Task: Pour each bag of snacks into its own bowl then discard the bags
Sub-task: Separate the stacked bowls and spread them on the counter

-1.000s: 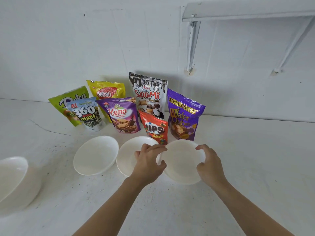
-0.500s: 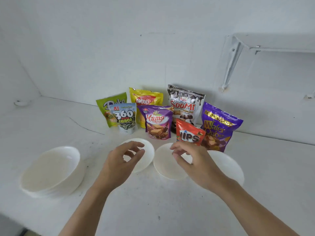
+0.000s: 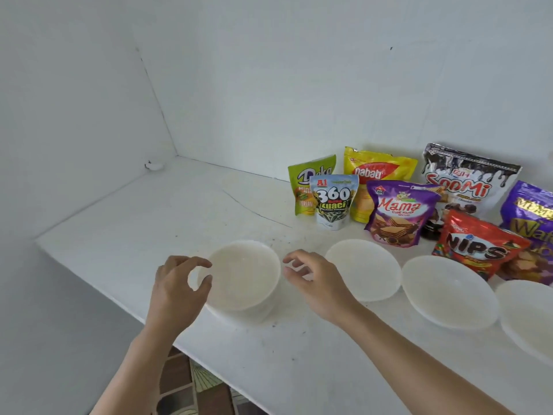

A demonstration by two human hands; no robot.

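Now left hand (image 3: 176, 283) and right hand (image 3: 314, 277) have shifted to flank the stack of round white plastic bowls (image 3: 245, 274), half-curled, empty; likely fetching another, foil snack bags (image 3: 401, 211) untouched

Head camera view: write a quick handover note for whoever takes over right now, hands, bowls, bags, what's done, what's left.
Left hand: fingers curved at the rim of the bowl stack; grip unclear.
Right hand: loosely curled beside the stack, holding nothing.
Three single bowls lie in a row right of the stack, empty.
Seven bags stand by the wall, apparently sealed: Deka, 360 Kuaci, Nabati, Mama, Soomi, Nips, purple wafer bag.
Done: three bowls set out.
Left: more bowls, pour every bag, discard bags.
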